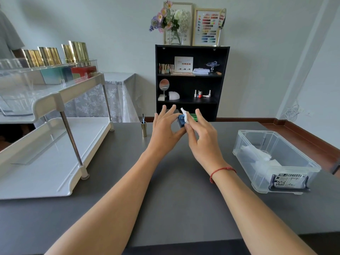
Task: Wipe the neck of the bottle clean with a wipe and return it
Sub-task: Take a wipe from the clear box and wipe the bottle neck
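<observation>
A small blue bottle (180, 121) is held above the grey table (171, 190), tilted so its open neck faces me. My left hand (164, 129) grips it from the left with thumb and fingers. My right hand (200, 137) pinches a white wipe (184, 115) and presses it against the bottle's neck. The bottle's gold cap with its brush (143, 127) stands upright on the table, just left of my left hand.
A white two-tier rack (55, 137) fills the left side, carrying a clear tray of gold-capped bottles (49, 56). A clear plastic bin (276, 161) holding white wipes sits at the right. A black shelf (191, 81) stands against the far wall.
</observation>
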